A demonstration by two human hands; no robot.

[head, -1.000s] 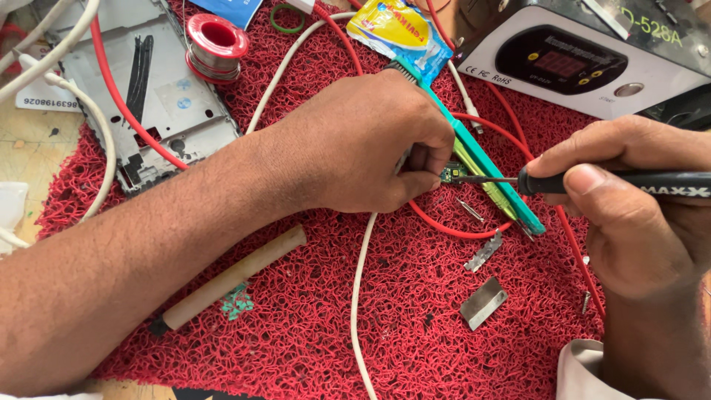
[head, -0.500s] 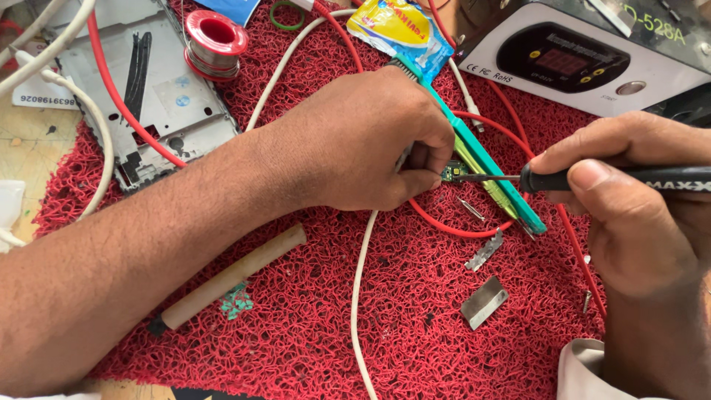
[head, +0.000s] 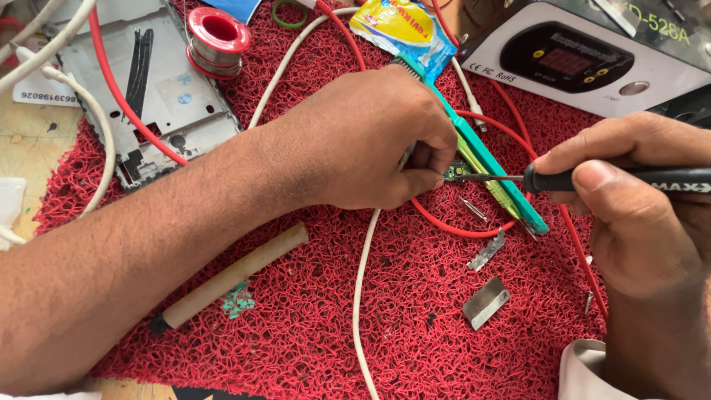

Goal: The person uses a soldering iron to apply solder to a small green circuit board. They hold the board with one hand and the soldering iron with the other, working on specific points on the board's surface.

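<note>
tiny green circuit board (head: 457, 171) sits mid-mat on the looped red plastic mat (head: 415, 311), pinched by the left hand (head: 370, 141), fingers curled tight, mostly hiding it. right hand (head: 629, 200) grips a black-handled soldering iron (head: 592, 179), its thin metal tip touching the board, handle cut off right. smooth teal tweezers (head: 489, 159) lie just beyond; a cardboard tube (head: 229, 275) lies near-left.

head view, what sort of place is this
Likely a small electronics repair bench. The right hand holds a soldering iron to a tiny circuit board pinched by the left hand; a solder spool and a soldering station sit nearby.
</note>
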